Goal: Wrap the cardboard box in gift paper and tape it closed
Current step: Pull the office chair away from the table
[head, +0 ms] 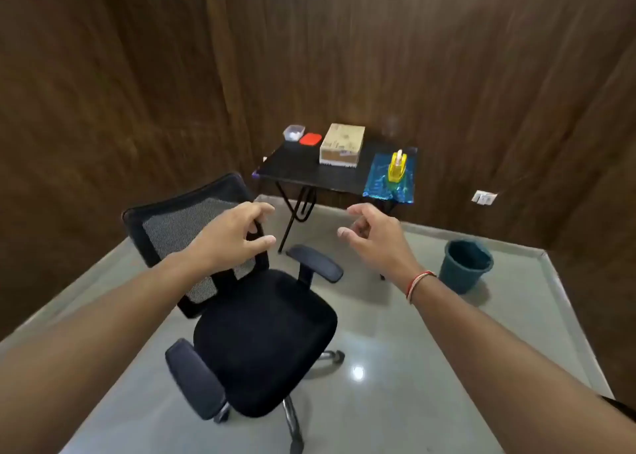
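Nothing has been wrapped yet: the cardboard box sits bare on the table in the upper centre, blue gift paper right of it. Both the left hand and right hand are held out mid-frame, loosely curled and empty.

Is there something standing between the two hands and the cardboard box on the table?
Yes. The black office chair stands between the left hand and right hand and the black table bearing the cardboard box. Neither hand holds anything.
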